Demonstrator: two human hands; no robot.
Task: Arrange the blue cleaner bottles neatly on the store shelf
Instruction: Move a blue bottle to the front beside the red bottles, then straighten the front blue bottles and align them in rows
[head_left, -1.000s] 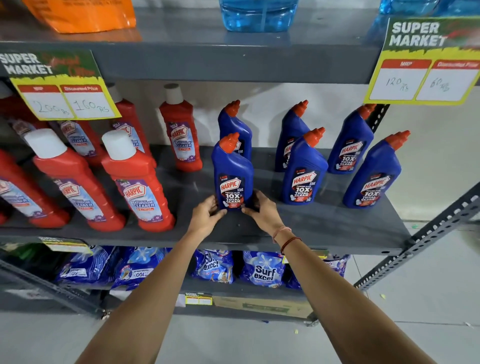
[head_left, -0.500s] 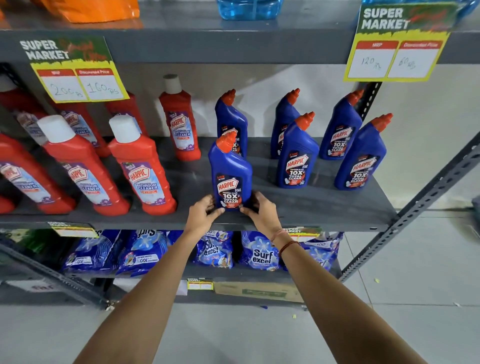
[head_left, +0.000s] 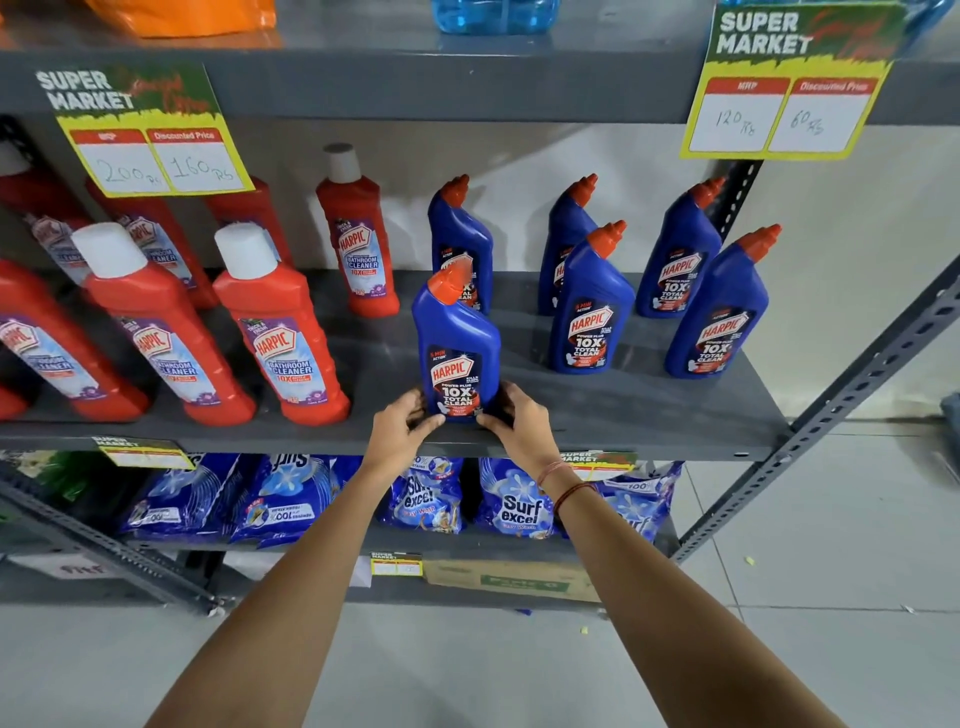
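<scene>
Several blue Harpic cleaner bottles with orange caps stand upright on the grey middle shelf (head_left: 649, 415). The front blue bottle (head_left: 456, 343) stands near the shelf's front edge, label facing me. My left hand (head_left: 400, 434) grips its base from the left and my right hand (head_left: 519, 423) grips it from the right. Directly behind it stands another blue bottle (head_left: 460, 239). Two more blue bottles (head_left: 589, 306) (head_left: 719, 312) form a front row to the right, with two behind them (head_left: 566, 228) (head_left: 678, 249).
Red Harpic bathroom cleaner bottles (head_left: 280, 327) fill the shelf's left half. Price signs (head_left: 784, 83) (head_left: 140, 130) hang from the upper shelf. Surf Excel packs (head_left: 514, 504) lie on the lower shelf. A slanted metal brace (head_left: 857, 384) runs at the right.
The front blue bottle has come slightly forward toward the shelf's edge between both hands over the second; in the last half second little has moved apart from my view.
</scene>
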